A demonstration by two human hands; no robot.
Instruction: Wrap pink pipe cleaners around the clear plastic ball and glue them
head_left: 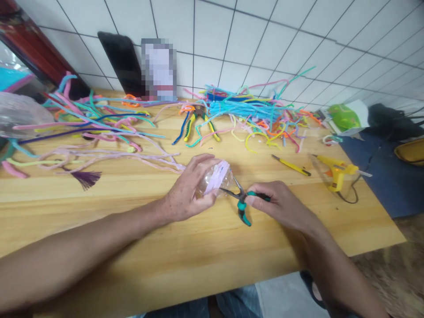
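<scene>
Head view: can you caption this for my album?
Left hand holds a clear plastic piece with a lilac band; right hand holds open pliers at its edge.

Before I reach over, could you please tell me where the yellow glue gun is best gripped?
Probably by the glue gun's handle, with the fingers coming from the near side: the handle juts that way, while the nozzle points off to the left.

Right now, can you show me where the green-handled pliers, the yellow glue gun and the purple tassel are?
Green-handled pliers (242,195): head view, on the metal joint.
Yellow glue gun (338,172): head view, on the body above the grip.
Purple tassel (86,179): head view, on the fringe.
</scene>
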